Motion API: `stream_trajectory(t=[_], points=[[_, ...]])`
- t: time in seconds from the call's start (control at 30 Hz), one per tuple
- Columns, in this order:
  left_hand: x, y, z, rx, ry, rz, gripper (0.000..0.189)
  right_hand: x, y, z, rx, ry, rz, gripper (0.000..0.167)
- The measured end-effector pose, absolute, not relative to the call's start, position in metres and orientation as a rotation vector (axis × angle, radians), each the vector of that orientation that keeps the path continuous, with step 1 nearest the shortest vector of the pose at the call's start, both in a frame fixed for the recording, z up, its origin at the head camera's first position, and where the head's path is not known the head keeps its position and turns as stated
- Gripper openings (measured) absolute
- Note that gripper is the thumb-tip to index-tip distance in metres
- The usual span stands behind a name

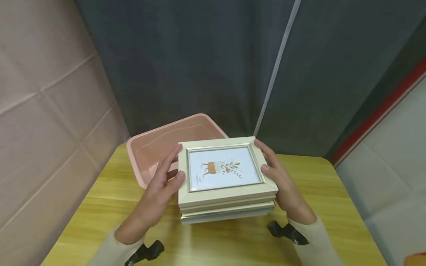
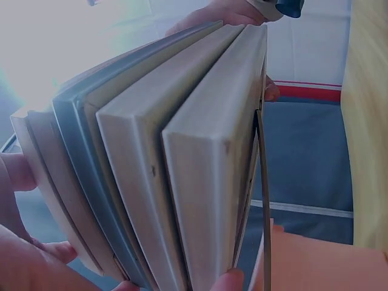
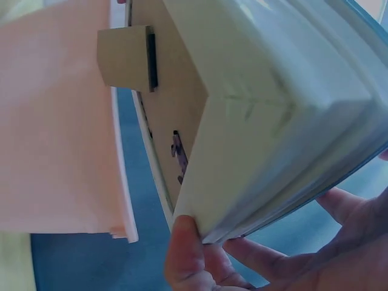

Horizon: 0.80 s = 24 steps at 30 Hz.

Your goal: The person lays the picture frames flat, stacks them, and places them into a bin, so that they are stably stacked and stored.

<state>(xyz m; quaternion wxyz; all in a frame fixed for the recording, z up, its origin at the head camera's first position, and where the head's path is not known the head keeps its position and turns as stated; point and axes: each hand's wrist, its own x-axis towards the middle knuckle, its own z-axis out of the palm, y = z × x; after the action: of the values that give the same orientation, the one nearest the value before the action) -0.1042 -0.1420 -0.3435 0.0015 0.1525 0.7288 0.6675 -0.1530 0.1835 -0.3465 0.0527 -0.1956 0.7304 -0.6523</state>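
Note:
A stack of several picture frames (image 1: pixel 229 195) is held up between both hands, close over the table's middle. The top one is cream with a silver inner edge and a print of an orange animal body and leaves (image 1: pixel 216 168). My left hand (image 1: pixel 151 203) grips the stack's left end, fingers and thumb at its edge. At the opposite end, my right hand (image 1: pixel 287 184) grips it the same way. A blue-grey frame (image 2: pixel 76 127) sits among the cream ones. Under the stack, a brown backing board (image 3: pixel 176 79) shows its stand leg (image 3: pixel 124 57) sticking out.
A pink plastic bin (image 1: pixel 131 155) stands at the table's back left, partly behind the stack. The wooden table (image 1: pixel 316 177) ends at a dark curtain (image 1: pixel 186 66). Pale panels (image 1: pixel 50 122) rise on the left, and a red strip (image 1: pixel 376 114) runs along the right.

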Motion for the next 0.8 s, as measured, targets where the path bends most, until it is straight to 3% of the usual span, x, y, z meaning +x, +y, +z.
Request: stream_trajectory(t=[0.8], points=[[-0.158, -0.166, -0.315, 0.153, 2.220, 2.139, 0.063, -0.235, 0.141, -0.326, -0.537, 2.054, -2.019, 0.061]])
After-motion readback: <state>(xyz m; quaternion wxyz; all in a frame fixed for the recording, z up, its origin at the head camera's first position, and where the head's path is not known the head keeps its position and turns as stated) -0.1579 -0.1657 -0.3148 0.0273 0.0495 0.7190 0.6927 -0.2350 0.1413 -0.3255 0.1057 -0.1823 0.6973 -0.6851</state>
